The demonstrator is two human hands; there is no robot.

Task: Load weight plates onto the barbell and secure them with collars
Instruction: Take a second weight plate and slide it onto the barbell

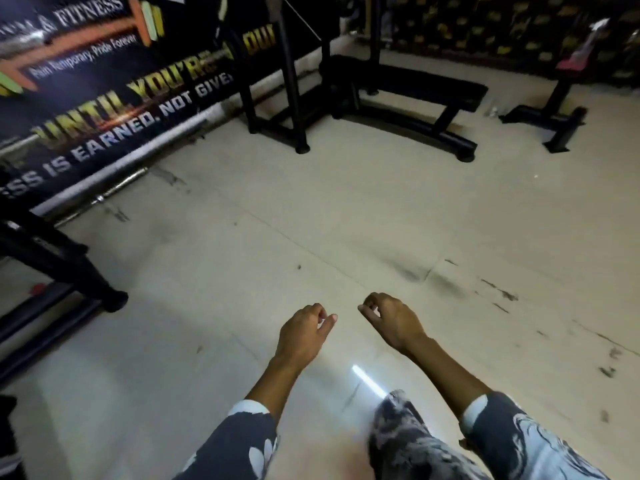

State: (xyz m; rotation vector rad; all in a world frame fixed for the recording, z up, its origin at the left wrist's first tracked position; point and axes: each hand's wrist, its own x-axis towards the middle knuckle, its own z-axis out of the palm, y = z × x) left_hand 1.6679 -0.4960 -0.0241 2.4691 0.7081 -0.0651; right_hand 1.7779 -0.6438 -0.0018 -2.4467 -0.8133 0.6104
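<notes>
Between steps: left hand [304,329] and right hand [391,320] empty, fingers loosely curled. Next: fetching barbell [104,197] by wall; no plates visible.

Your barbell [104,197] lies bare on the floor at far left, along the wall's foot, its chrome sleeve end pointing right.

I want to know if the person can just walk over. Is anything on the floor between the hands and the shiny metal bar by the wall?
Nothing visible blocks the way. Both the left hand and right hand hang empty over bare pale floor, which runs open to the long silver metal barbell lying along the banner wall.
</notes>
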